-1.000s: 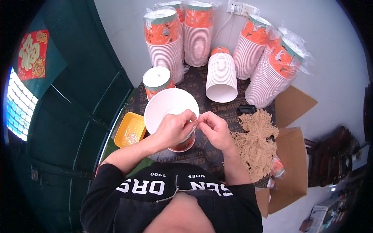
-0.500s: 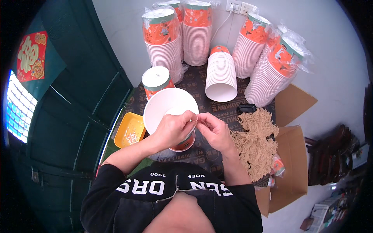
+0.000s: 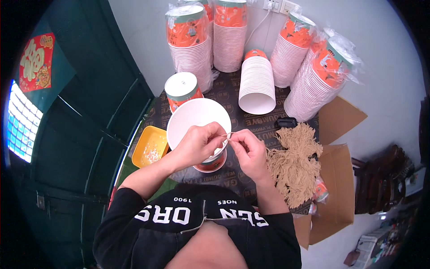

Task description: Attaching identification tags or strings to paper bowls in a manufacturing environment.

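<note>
A white paper bucket (image 3: 190, 119) leans with its open mouth facing up, over an orange printed bucket (image 3: 214, 164) in front of me. At its right rim my left hand (image 3: 200, 142) pinches a thin tan cord (image 3: 228, 134). My right hand (image 3: 249, 152) pinches the same cord just to the right, and a small loop shows between the fingertips. Whether the cord passes through the bucket's wall is hidden by my fingers. To the right of my right hand lies a pile of tan cords (image 3: 295, 166).
Tall stacks of wrapped buckets (image 3: 192, 58) stand along the wall, and one stack (image 3: 257, 85) lies tipped. An upturned bucket (image 3: 181, 85) is at left, above a yellow tray (image 3: 150, 145) of white bits. A black object (image 3: 285, 123) and an open cardboard box (image 3: 333, 193) are at right.
My hands have drawn slightly apart, and a loop of cord now shows between them. The bucket stays in front of me; the whole view has shifted slightly.
</note>
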The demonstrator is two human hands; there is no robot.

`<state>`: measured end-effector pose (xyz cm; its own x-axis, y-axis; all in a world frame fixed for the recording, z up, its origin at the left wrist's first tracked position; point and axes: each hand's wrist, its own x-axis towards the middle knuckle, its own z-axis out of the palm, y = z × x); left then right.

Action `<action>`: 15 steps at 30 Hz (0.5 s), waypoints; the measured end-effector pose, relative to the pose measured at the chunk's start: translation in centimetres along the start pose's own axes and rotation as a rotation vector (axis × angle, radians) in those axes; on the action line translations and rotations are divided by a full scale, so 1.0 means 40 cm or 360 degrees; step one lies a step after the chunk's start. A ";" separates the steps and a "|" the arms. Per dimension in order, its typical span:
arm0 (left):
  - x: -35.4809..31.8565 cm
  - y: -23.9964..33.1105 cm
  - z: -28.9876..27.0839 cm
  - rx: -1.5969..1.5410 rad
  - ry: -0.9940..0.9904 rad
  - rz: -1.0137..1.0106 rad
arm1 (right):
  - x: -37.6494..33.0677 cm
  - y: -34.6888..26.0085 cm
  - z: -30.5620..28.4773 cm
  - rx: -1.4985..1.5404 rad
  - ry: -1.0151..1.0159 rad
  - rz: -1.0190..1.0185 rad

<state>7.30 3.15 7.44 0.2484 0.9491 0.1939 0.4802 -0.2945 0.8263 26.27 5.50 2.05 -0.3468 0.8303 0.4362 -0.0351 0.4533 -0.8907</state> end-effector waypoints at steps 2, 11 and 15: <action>-0.001 0.001 -0.003 -0.0025 -0.0018 -0.0045 | 0.003 -0.023 0.005 -0.0341 0.0103 -0.0267; -0.002 0.006 -0.014 -0.0233 -0.0070 -0.0319 | -0.016 -0.017 0.006 -0.0708 0.0161 -0.0617; 0.001 0.003 -0.015 -0.0206 -0.0026 -0.0383 | -0.025 -0.006 -0.003 -0.0754 0.0156 -0.0687</action>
<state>6.85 3.21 7.84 0.1540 0.9878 -0.0241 0.4156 -0.0427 0.9085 26.74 4.60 1.85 -0.3063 0.5571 0.7719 0.2730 0.8282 -0.4894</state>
